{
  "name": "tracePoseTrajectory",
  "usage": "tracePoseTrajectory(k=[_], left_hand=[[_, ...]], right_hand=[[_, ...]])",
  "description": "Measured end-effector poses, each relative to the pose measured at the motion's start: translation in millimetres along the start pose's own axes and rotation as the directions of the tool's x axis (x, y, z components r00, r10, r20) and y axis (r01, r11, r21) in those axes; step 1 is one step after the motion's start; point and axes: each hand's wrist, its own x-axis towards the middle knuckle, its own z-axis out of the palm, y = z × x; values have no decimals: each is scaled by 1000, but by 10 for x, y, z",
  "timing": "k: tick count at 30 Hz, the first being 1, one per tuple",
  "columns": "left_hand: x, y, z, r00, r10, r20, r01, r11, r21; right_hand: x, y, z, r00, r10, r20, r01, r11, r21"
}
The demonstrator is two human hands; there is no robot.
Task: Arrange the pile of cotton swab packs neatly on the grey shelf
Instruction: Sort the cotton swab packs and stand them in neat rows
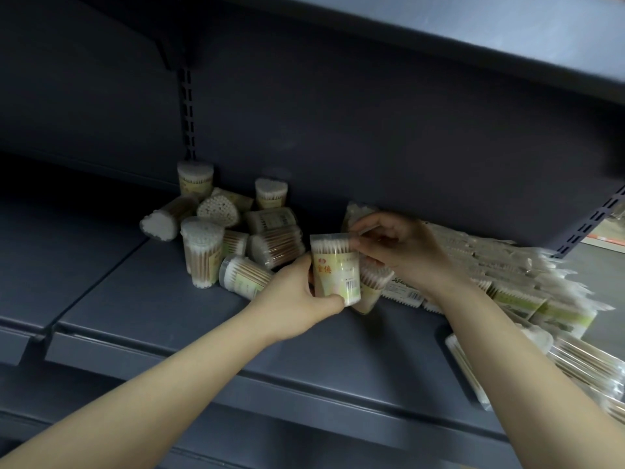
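A clear round tub of cotton swabs (335, 267) with a yellow label stands upright at the middle of the grey shelf (162, 299). My left hand (297, 296) grips its lower side, thumb along the bottom edge. My right hand (399, 245) pinches its top rim from the right. A second tub (370, 282) leans tilted just behind it, partly hidden. To the left lies a jumbled pile of similar tubs (236, 228), some upright, some on their sides.
Flat bagged swab packs (507, 275) lie fanned across the right of the shelf, under my right forearm. More clear packs (575, 363) overhang the front right edge. An upper shelf (439, 38) hangs low overhead. A slotted upright (187, 110) runs up the back panel.
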Motion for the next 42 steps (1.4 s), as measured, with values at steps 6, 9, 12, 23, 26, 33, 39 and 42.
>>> tracePoseTrajectory(k=[6,9,12,23,26,33,39,42], left_hand=[[30,41,10,997,-5,-78,7,999,31],[57,62,-33,995,58,-80,-56,998,25],[77,94,-75,990,111,-86,-96,981,171],[118,-3,-50,985,158,-66,-81,768,636],[140,-33,-25,982,178,-59,-88,715,694],[253,-116,-43,934,346,-84,-167,634,755],[418,-78,-59,903,420,-87,-140,479,867],[452,-27,-37,898,431,-95,-128,461,878]], right_hand=[[-16,-8,-42,1000,4,12,-4,999,49],[-24,-8,-69,1000,-19,25,17,997,73],[-11,31,-72,1000,-11,27,9,999,51],[71,184,-106,993,14,-119,-29,992,-122],[118,265,-104,989,29,-147,-53,985,-164],[222,349,-97,980,54,-192,-93,976,-199],[354,377,-76,966,17,-260,-90,959,-270],[470,457,-62,967,16,-256,-106,934,-342]])
